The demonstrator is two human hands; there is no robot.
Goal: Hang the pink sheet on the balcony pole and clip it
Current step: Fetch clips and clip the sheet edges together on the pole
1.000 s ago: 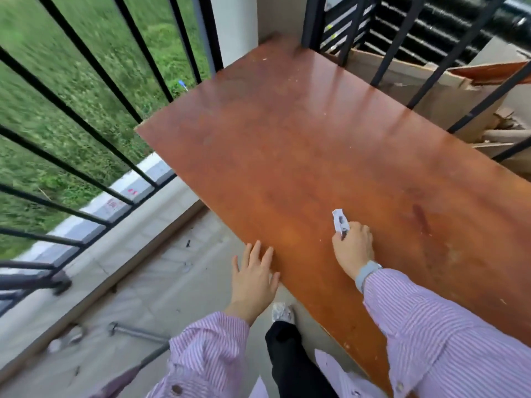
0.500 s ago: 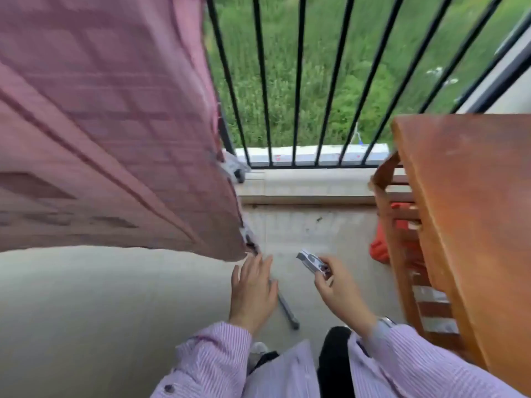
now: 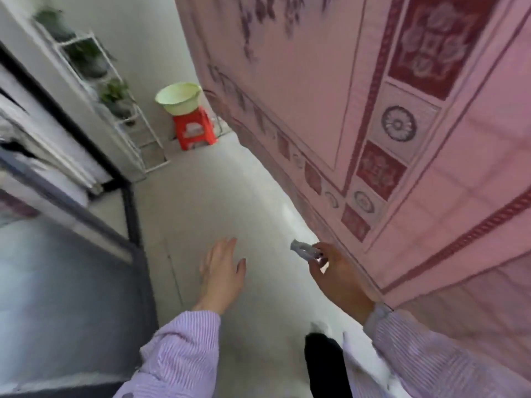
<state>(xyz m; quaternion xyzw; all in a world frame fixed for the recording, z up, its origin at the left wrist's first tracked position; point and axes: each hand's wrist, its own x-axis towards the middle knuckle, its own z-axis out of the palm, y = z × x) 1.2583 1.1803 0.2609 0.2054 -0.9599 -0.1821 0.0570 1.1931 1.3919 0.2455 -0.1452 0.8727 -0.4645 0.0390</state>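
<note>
The pink sheet (image 3: pixel 388 116), patterned with dark red squares and rosettes, hangs down across the right and upper part of the head view. The pole that carries it is out of view above. My right hand (image 3: pixel 340 278) is low, just in front of the sheet's lower edge, and pinches a small white clip (image 3: pixel 304 249) between thumb and fingers. My left hand (image 3: pixel 222 272) hovers over the floor to the left of it, flat, fingers spread, holding nothing.
A red stool (image 3: pixel 195 129) with a pale green basin (image 3: pixel 178 97) on it stands at the far end. A white rack with potted plants (image 3: pixel 115 94) lines the left wall. A dark-framed glass door (image 3: pixel 128 214) is at the left. The grey floor (image 3: pixel 218 196) runs between them.
My view has swung left from the wooden table and railing to the far end of the balcony. The sheet is now on my right. My right hand still holds the clip, lifted off the table.
</note>
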